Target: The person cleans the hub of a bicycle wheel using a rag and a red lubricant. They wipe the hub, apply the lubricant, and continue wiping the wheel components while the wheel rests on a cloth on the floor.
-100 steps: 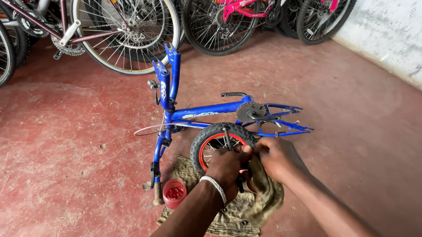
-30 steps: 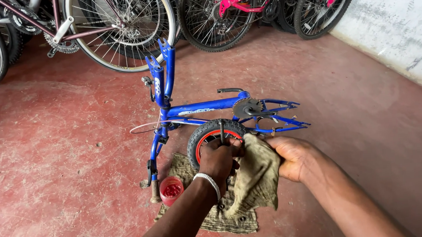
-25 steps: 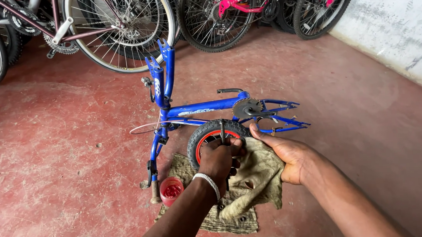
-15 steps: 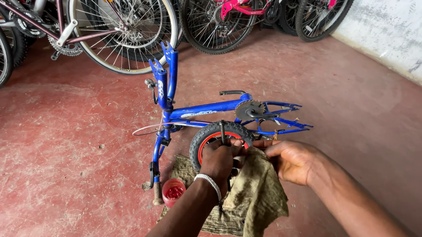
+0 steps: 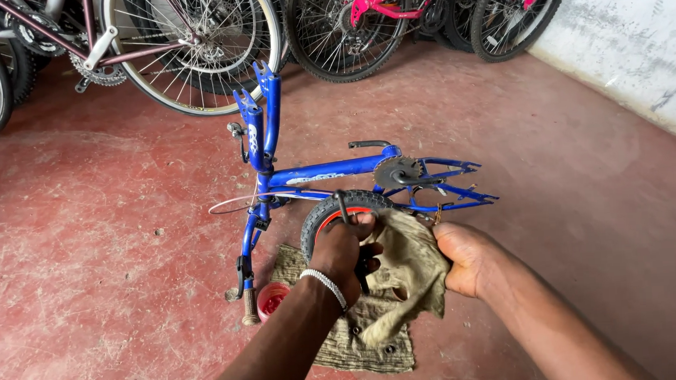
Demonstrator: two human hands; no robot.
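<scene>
A small blue bicycle frame (image 5: 329, 170) stands upside down on the red floor, forks up. In front of it is a small wheel (image 5: 325, 212) with a black tyre and a red rim. My left hand (image 5: 343, 251) grips the top of this wheel, a bead bracelet on the wrist. My right hand (image 5: 466, 256) holds a dirty khaki rag (image 5: 408, 257) pressed against the wheel's right side. The lower half of the wheel is hidden behind my hands and the rag.
A ragged mat (image 5: 361, 337) lies on the floor under the wheel, with a small red cup (image 5: 272, 298) at its left edge. Several full-size bicycles (image 5: 191, 43) lean along the back. A whitewashed wall (image 5: 638, 35) runs along the right.
The rag was lifted off the wheel to the right, then brought back against it by my right hand. My left hand has stayed on the wheel throughout.
</scene>
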